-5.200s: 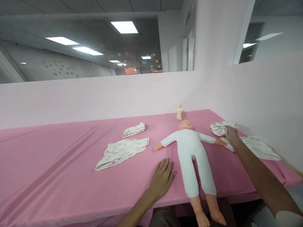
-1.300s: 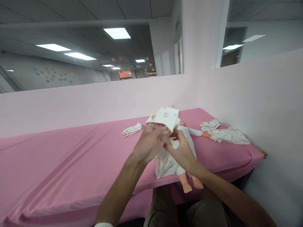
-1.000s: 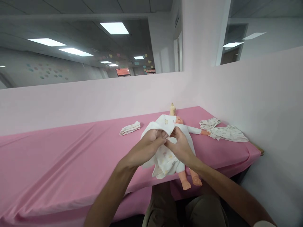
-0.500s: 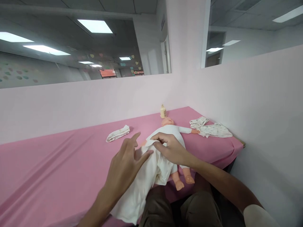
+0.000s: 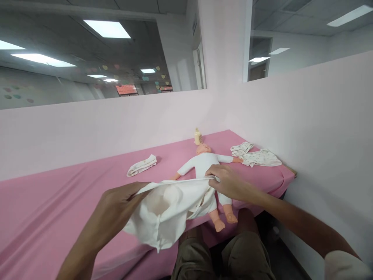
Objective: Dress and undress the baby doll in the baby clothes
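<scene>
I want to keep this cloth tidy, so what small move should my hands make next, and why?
Probably lower the white garment onto the pink sheet beside the doll and smooth it out. Your left hand and right hand hold its upper edge stretched between them, but the rest sags in loose folds below and hides part of the doll.

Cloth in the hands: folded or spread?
Spread: the cloth is stretched along its upper edge between the left hand and right hand, much of it hanging below.
</scene>
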The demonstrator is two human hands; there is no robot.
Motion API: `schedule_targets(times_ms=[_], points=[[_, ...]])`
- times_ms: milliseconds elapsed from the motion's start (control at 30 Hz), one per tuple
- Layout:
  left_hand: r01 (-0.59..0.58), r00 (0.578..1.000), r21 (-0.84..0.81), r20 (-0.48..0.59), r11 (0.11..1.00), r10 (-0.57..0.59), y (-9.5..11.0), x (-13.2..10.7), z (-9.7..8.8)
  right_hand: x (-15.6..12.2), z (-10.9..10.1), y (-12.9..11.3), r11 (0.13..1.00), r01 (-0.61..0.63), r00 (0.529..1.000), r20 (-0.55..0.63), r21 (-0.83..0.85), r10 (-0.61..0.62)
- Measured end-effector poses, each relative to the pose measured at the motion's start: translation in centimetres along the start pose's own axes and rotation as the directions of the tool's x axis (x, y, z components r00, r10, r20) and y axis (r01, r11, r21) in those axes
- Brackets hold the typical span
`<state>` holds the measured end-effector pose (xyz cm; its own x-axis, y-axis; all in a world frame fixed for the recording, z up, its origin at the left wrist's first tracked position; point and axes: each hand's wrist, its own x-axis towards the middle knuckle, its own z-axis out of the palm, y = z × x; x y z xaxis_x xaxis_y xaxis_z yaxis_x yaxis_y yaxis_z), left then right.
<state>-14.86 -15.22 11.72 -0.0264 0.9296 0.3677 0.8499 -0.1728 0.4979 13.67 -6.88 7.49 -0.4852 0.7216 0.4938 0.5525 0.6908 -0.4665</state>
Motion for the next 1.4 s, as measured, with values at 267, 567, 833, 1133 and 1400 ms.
schedule_targets(times_ms=[267,567,833,1133,1400], points=[[0.071,0.997,0.074,-0.024,0.995,-0.069,-0.1,0.4,-3.3,0.0,-3.0,1.4,0.993,-0.099,0.994,-0.055,-0.064,0.096],[0.203,0.978,-0.188,-0.018,0.961,-0.210,0.1,0.5,-4.6,0.6,-6.3,0.9,0.993,-0.112,0.993,0.052,0.044,0.110],[0.194,0.981,-0.077,-0.019,0.978,-0.196,-1.9,-1.0,-6.8,2.0,-4.0,1.5,0.990,0.050,0.970,0.244,-0.131,-0.017],[0.035,0.967,0.211,0.240,0.977,-0.087,-2.6,-2.6,-7.0,2.6,-2.3,2.3,0.979,0.160,0.937,0.331,-0.127,-0.110],[0.207,0.973,-0.202,-0.059,0.957,-0.223,-2.8,-3.4,-7.2,2.9,-3.3,0.6,0.996,0.085,0.925,0.372,-0.014,-0.074]])
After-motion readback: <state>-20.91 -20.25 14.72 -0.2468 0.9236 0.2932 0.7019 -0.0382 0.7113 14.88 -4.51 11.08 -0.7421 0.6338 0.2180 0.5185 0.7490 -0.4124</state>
